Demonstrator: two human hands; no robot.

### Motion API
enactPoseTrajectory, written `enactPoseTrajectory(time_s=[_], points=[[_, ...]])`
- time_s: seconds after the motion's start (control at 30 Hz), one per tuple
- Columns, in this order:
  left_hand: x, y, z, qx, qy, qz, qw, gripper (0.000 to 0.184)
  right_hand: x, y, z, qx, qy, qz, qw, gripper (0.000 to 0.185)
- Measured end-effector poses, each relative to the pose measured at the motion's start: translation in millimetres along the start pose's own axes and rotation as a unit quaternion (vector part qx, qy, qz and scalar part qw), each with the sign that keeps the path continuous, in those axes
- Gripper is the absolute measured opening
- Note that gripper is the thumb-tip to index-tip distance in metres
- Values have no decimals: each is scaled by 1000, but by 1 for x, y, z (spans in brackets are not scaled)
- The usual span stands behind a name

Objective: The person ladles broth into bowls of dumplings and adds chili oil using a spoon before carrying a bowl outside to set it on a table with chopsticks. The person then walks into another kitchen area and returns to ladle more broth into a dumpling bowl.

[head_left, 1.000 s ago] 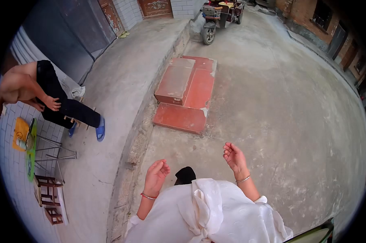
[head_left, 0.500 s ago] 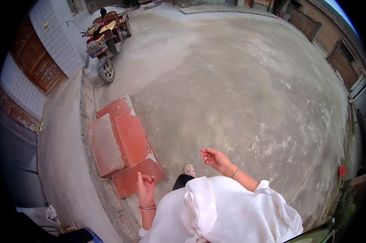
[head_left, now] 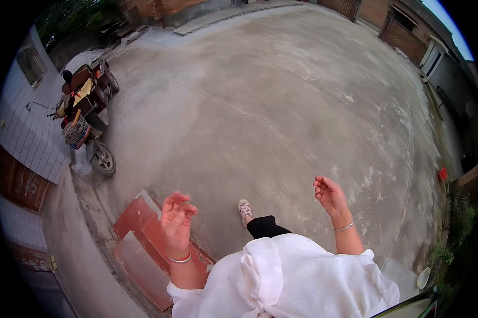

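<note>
We are holding both hands in the air over a concrete yard [head_left: 260, 116], just ahead of our white blouse [head_left: 323, 270]. Our left hand [head_left: 176, 222] is hovering with fingers loosely curling, its grip released, and from this angle it is overlapping the red steps [head_left: 151, 241]. Those steps are sitting at lower left, just beside a raised ledge [head_left: 74, 249]. Our right hand [head_left: 331, 197] is hanging well apart from them, fingers bending inward, its grip likewise released. A bracelet [head_left: 344, 227] is circling each wrist. Between our hands, a patterned shoe [head_left: 244, 208] is pointing forward below a black trouser leg [head_left: 267, 227]. Beyond the steps, a three-wheeler [head_left: 85, 100] is standing near a white tiled wall [head_left: 24, 127], a wire basket [head_left: 76, 134] riding above its front wheel [head_left: 104, 160]. At far right, a red object [head_left: 443, 174], too small to identify, is resting near green plants [head_left: 461, 217].
</note>
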State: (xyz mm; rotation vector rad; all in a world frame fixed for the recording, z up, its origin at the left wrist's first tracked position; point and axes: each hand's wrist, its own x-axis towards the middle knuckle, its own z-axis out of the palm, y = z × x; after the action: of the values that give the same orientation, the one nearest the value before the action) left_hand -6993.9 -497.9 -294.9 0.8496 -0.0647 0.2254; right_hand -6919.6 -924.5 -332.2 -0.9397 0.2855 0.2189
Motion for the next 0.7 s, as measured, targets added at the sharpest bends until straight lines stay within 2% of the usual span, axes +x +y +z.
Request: enactPoseTrajectory(time_s=[0.17,0.27,0.33,0.37,0.43,0.5,0.57,0.63,0.7], points=[[161,64,-21,-4,-110,148,983,39,127,-70,96,-67,-17,-217,974,23],[250,107,-23,28,-143,210,967,37,200,-103,176,-77,-49,-293,952,21],[303,142,-27,42,-175,256,950,36,238,-127,239,-156,-75,-387,905,18],[324,157,-29,44,-189,281,940,36,255,-141,269,-199,-91,-434,874,17],[368,184,-36,63,-245,324,912,45,290,-166,323,-262,-98,-566,776,16],[406,200,-31,48,-222,402,887,36,326,-185,365,-234,-164,-665,690,18],[454,213,-35,67,-259,466,843,35,371,-198,399,-189,-229,-751,590,22],[508,223,-45,105,-300,534,784,36,420,-203,439,-105,-274,-802,520,20],[549,228,-53,153,-218,611,746,33,467,-205,478,-77,-289,-848,437,18]])
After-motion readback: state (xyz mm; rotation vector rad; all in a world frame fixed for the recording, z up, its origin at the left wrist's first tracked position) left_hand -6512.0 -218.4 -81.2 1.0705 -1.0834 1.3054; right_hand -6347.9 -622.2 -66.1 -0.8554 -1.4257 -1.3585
